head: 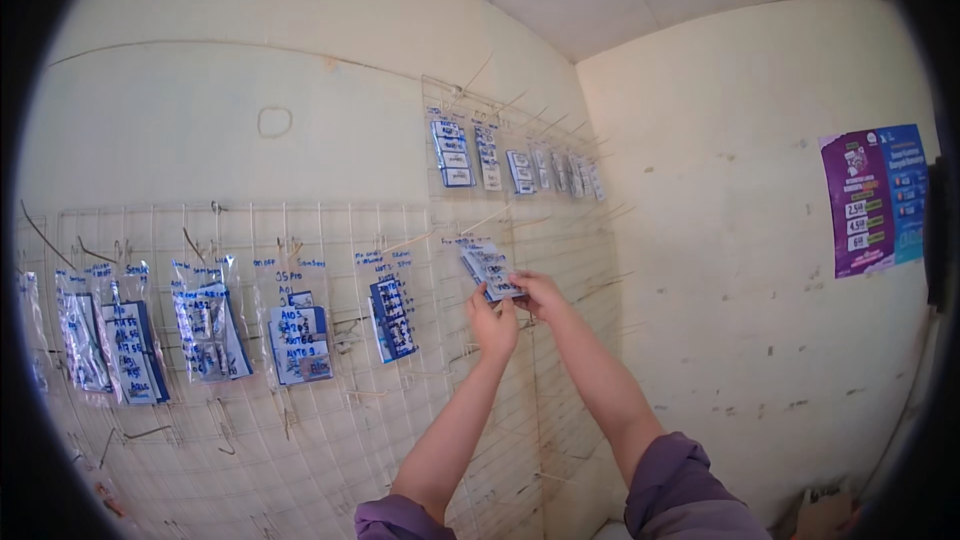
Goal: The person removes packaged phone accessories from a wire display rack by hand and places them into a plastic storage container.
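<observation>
My left hand (pixel 493 322) and my right hand (pixel 537 295) both grip the lower end of a clear plastic packet (pixel 487 267) with blue-and-white cards inside and blue handwriting on it. The packet's top is at a hook of the wire grid panel; whether it hangs on the hook is too small to tell. The packet slants towards me, its lower end lifted off the grid. To the left, another handwritten packet (pixel 391 315) hangs from a long hook, apart from my hands.
More packets (pixel 300 330) hang on the left wire grid (pixel 375 420), and a row of packets (pixel 489 157) hangs higher up. Bare metal hooks (pixel 487 217) stick out around my hands. A purple and blue poster (pixel 874 199) is on the right wall. A cardboard box (pixel 825 514) stands at lower right.
</observation>
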Available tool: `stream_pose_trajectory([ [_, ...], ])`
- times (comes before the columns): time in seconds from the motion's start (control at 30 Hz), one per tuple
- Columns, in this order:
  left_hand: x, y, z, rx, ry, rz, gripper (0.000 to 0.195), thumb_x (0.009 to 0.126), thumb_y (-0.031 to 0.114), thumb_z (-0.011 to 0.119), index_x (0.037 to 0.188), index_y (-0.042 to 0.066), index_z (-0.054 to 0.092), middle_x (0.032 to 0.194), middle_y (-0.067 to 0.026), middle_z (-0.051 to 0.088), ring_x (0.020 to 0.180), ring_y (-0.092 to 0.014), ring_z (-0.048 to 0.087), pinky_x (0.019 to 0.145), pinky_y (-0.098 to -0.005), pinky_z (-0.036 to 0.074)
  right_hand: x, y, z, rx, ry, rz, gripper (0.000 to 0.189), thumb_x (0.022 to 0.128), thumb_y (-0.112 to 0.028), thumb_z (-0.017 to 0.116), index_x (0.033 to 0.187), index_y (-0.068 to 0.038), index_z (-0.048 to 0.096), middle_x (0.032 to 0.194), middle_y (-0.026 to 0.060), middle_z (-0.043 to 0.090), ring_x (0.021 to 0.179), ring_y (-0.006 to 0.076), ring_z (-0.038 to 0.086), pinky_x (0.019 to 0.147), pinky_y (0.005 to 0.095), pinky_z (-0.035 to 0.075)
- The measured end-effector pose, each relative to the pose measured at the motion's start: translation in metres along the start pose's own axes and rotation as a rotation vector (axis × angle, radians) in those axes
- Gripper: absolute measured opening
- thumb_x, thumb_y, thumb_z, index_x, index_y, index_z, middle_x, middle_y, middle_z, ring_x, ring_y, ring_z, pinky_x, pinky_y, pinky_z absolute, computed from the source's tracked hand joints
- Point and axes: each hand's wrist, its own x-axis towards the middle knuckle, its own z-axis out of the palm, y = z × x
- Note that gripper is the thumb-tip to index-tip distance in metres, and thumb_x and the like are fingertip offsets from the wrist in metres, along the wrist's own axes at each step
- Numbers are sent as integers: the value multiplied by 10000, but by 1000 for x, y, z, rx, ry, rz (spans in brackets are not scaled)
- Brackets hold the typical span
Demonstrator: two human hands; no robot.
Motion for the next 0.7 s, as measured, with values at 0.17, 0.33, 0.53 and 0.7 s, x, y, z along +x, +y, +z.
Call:
stream_pose_trajectory([
  [0.17, -3, 21, 6, -33, -14, 22, 480, 847, 51, 577, 1275, -89, 413, 1211, -202, 398, 1081, -310, 551, 823, -355, 540, -9, -22, -3, 20, 11, -14, 204, 871, -90, 609, 1063, -26, 578, 932, 68, 625, 862, 201, 626, 769, 357, 533],
  [0.33, -13, 36, 13, -91, -71, 40, 439, 853, 48, 571, 1250, -94, 449, 1234, -190, 404, 1071, -290, 565, 824, -334, 533, -24, -39, -23, 85, -35, -79, 267, 867, -101, 620, 1114, -18, 558, 945, 71, 624, 863, 203, 623, 762, 365, 531],
  [0.53, -26, 42, 25, -294, -140, 33, 461, 851, 68, 581, 1271, -67, 448, 1270, -175, 415, 1075, -289, 578, 796, -324, 523, -49, -67, -35, 44, 45, -125, 325, 849, -105, 651, 1158, -79, 555, 943, 58, 629, 854, 179, 604, 759, 352, 501],
  [0.7, -36, 53, 38, -339, -186, 3, 467, 851, 53, 580, 1281, -63, 438, 1289, -174, 408, 1083, -276, 577, 821, -311, 504, -64, -80, -50, 67, 71, -182, 347, 837, -111, 670, 1164, -97, 556, 953, 54, 634, 858, 175, 595, 745, 346, 483],
])
